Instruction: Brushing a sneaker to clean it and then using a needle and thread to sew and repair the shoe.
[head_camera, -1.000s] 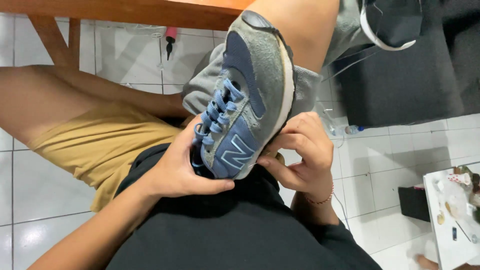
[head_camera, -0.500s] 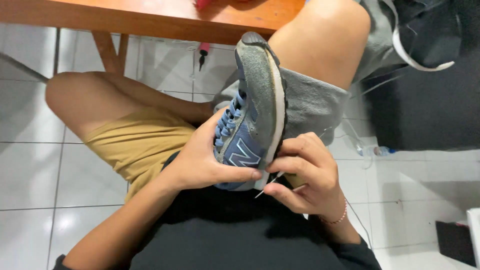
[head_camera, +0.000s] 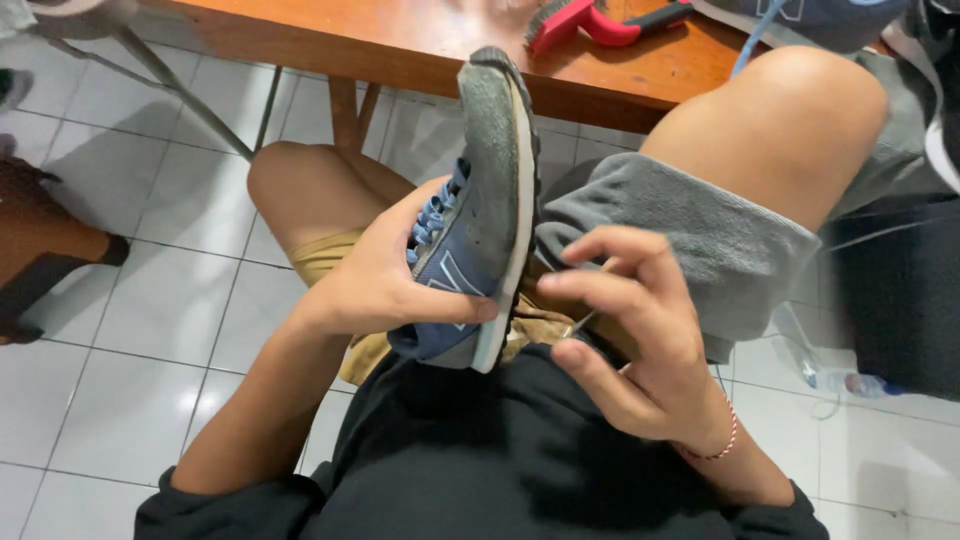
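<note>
Two hands at frame centre: left hand (head_camera: 385, 285) grips the shoe (head_camera: 480, 230); right hand (head_camera: 640, 340) pinches a thin needle (head_camera: 580, 322) beside its sole edge, below the counter (head_camera: 400, 40) edge.

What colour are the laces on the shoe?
The laces on the shoe are light blue, seen in the head view.

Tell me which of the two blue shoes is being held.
The blue sneaker over the lap, sole edge up, gripped by the left hand. The other blue shoe lies untouched on the wooden table.

Left hand (head_camera: 385, 275) curled in a grip, right hand (head_camera: 640, 340) pinching, fingers bent.
</note>
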